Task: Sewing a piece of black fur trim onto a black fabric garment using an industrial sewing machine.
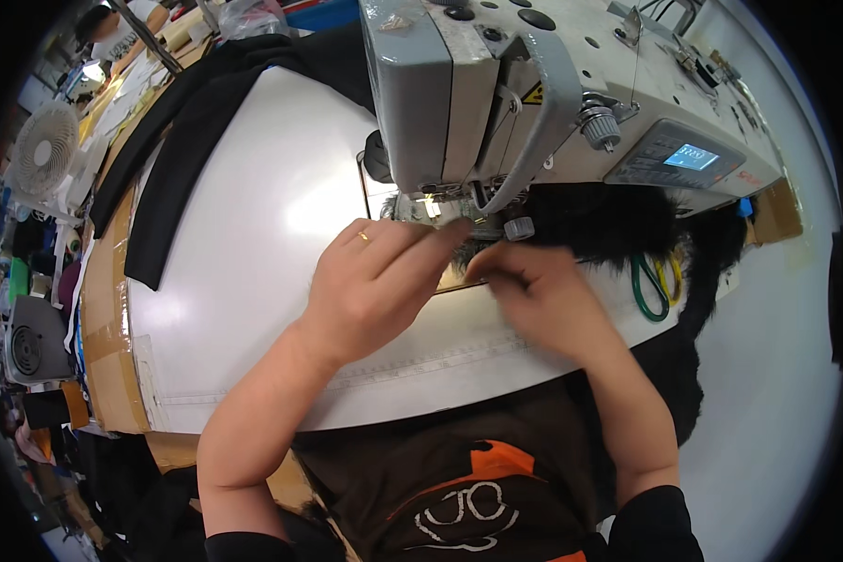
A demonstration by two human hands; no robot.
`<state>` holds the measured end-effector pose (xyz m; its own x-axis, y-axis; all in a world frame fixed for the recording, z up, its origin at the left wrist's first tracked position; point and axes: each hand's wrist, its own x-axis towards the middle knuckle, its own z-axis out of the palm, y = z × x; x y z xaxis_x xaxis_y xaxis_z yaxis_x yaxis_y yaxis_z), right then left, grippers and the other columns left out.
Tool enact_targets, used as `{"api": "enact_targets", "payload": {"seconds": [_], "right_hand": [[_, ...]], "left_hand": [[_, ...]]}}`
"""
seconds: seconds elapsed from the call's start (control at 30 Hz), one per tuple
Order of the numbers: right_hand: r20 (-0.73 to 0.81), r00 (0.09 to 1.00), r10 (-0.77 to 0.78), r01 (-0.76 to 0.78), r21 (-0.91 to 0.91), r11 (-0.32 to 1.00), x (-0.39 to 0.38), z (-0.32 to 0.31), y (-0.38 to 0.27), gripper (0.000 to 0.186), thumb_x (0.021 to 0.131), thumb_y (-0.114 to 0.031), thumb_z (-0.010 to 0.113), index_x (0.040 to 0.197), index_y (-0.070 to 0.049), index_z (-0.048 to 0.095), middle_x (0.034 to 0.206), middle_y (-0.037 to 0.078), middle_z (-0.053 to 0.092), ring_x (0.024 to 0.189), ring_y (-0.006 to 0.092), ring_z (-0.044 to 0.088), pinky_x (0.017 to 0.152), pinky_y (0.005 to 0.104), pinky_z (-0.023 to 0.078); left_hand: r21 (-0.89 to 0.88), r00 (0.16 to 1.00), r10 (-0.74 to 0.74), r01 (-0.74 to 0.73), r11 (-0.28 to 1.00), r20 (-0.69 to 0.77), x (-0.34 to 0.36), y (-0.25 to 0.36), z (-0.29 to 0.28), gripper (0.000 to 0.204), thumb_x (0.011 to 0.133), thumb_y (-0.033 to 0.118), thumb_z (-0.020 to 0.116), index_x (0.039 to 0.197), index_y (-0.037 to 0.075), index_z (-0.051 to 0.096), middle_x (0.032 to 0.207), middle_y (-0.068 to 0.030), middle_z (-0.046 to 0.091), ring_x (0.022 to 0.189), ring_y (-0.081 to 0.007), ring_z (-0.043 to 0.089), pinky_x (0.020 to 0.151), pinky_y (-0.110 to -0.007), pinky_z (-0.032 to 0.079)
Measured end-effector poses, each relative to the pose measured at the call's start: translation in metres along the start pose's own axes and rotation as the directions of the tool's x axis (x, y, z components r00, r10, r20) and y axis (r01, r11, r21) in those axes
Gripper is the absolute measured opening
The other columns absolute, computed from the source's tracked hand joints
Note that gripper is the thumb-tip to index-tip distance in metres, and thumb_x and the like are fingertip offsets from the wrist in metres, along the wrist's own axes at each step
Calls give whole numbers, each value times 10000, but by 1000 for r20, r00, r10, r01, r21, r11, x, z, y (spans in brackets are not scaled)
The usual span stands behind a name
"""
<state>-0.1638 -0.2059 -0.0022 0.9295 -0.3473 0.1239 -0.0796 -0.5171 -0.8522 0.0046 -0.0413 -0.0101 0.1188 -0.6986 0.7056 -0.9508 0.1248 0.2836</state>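
A boxy grey-white metal sewing machine looms near the curled left hand and right hand; their grip I can't tell.

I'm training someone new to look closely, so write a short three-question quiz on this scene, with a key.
1. True or false: the left hand wears a ring.
2. Multiple choice: on which side of the right hand does the green loop handle lie in the picture?
A) left
B) right
3. Fill in: the furry material beneath the arm of the sewing machine is coloured ____.

Key: 1. True; 2. B; 3. black
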Motion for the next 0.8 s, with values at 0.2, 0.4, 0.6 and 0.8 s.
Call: {"api": "enact_targets", "payload": {"seconds": [0.2,0.4,0.6,0.8], "right_hand": [[134,985,111,-111,-5,994,-5,12,-16,178,959,-69,628,1077,-55,761,770,61,717,659,106,624,655,305,508],[63,985,164,-173,211,962,8,6,-11,170,994,-61,612,1094,-24,744,705,4,651,577,73,530,568,255,418],[159,914,373,-376,675,634,0,-28,-2,116,1026,-45,579,1084,-49,680,614,-49,441,481,34,354,438,221,258],[98,891,444,-210,955,210,-14,-54,21,137,1087,-88,502,1139,-145,615,612,-77,343,437,45,257,345,209,187]], "left_hand": [[21,998,-36,35,999,42,-4,-20,6,330,854,3,757,1172,90,762,933,-26,665,790,-212,658,659,-342,534],[-213,955,-271,292,932,123,-5,-31,6,290,914,20,743,1193,97,756,968,-56,678,823,-243,678,673,-346,546],[-143,982,-131,151,978,139,3,-26,10,370,914,54,736,1277,125,755,914,-56,629,834,-254,634,726,-392,501],[-16,973,-63,69,998,223,0,-21,16,519,907,110,762,1417,146,672,931,-44,609,859,-240,610,790,-393,461]]}}
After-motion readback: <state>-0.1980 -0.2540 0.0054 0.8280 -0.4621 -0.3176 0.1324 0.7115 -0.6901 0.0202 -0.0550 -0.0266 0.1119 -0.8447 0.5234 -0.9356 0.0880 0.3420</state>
